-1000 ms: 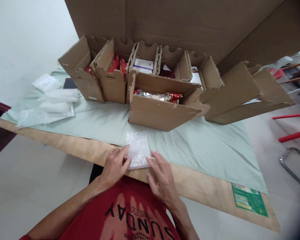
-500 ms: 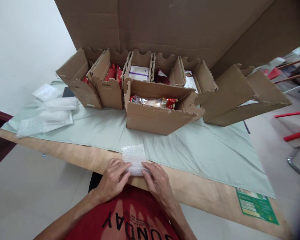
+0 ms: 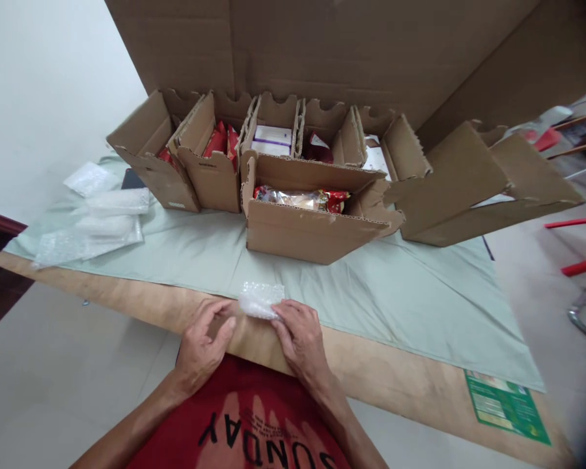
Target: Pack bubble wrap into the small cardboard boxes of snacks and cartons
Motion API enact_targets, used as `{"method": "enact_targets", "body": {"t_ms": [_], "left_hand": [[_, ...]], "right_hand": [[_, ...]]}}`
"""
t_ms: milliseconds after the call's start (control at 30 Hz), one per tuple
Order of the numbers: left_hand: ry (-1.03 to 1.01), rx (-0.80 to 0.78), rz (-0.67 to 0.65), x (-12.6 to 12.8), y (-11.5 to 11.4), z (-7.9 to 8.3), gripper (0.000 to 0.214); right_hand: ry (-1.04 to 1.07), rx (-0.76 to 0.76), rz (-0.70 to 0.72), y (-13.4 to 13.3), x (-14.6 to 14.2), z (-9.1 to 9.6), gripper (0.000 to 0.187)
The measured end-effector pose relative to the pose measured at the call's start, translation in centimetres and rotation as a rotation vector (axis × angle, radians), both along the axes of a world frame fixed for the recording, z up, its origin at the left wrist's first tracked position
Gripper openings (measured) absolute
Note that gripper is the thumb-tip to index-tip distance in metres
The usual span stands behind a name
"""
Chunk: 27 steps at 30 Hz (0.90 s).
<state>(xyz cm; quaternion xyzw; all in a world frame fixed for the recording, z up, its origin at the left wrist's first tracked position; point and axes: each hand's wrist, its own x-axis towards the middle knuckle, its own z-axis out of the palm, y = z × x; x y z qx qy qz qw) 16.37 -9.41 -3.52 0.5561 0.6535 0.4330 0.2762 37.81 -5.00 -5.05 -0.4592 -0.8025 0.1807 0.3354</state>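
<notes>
A piece of bubble wrap (image 3: 260, 301) lies at the table's front edge, its near part folded or rolled over into a thicker band. My right hand (image 3: 300, 335) pinches the right end of that band between thumb and fingers. Just left of the wrap, my left hand (image 3: 208, 339) is held apart from it, thumb and fingers spread with nothing between them. Whether anything is inside the wrap cannot be made out. Beyond it stands a cardboard box (image 3: 303, 238) holding a shiny red-and-clear packet (image 3: 305, 198).
Several open cardboard bins (image 3: 217, 179) stand in a row behind, with red packets and white boxes (image 3: 272, 135) inside. More bubble wrap packets (image 3: 112, 203) lie at the left on the green cloth (image 3: 190, 251). A green printed sheet (image 3: 508, 404) lies at the right front edge.
The near part of the bubble wrap has been folded over away from me, making it shorter. My left hand has let go and drawn back left; my right hand has stayed on it.
</notes>
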Motion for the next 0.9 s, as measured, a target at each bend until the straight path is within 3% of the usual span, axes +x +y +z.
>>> {"method": "enact_targets", "body": {"t_ms": [100, 200, 267, 333, 400, 467, 533, 633, 767, 833, 900], "left_hand": [[-0.340, -0.251, -0.107, -0.1, -0.5, 0.1, 0.035], [-0.556, -0.348, -0.218, 0.5, -0.2, 0.2, 0.043], [-0.548, -0.362, -0.255, 1.0, 0.1, 0.3, 0.032], [-0.500, -0.360, -0.310, 1.4, 0.3, 0.5, 0.025], [-0.462, -0.343, -0.400, 1.7, 0.6, 0.6, 0.024], [-0.426, -0.311, -0.507, 2.0, 1.1, 0.9, 0.024], [-0.347, -0.201, -0.608, 1.9, 2.1, 1.6, 0.032], [-0.084, 0.137, -0.582, 1.0, 4.9, 3.8, 0.057], [0.389, 0.583, -0.249, -0.5, 10.9, 8.0, 0.063], [0.504, 0.693, -0.218, -0.6, 13.5, 9.4, 0.061], [0.509, 0.732, -0.272, -0.3, 15.0, 9.8, 0.047]], "right_hand": [[0.145, -0.144, -0.008, -0.5, 0.1, 1.2, 0.021], [0.205, -0.281, 0.083, -1.3, 0.4, 2.2, 0.019], [0.214, -0.260, 0.053, -1.7, 0.8, 2.3, 0.019], [0.226, -0.236, -0.033, -1.8, 1.5, 2.3, 0.032], [0.255, -0.335, -0.022, -1.5, 2.5, 2.5, 0.046], [0.288, -0.487, 0.104, -0.9, 3.7, 3.4, 0.035], [0.310, -0.528, 0.210, 0.3, 5.4, 5.4, 0.018], [0.334, -0.311, 0.186, 3.0, 8.9, 10.4, 0.013], [0.237, 0.117, -0.011, 8.5, 12.4, 18.1, 0.014], [0.086, 0.268, -0.091, 12.0, 12.6, 20.8, 0.012], [-0.125, 0.247, 0.003, 15.7, 11.9, 22.1, 0.011]]}}
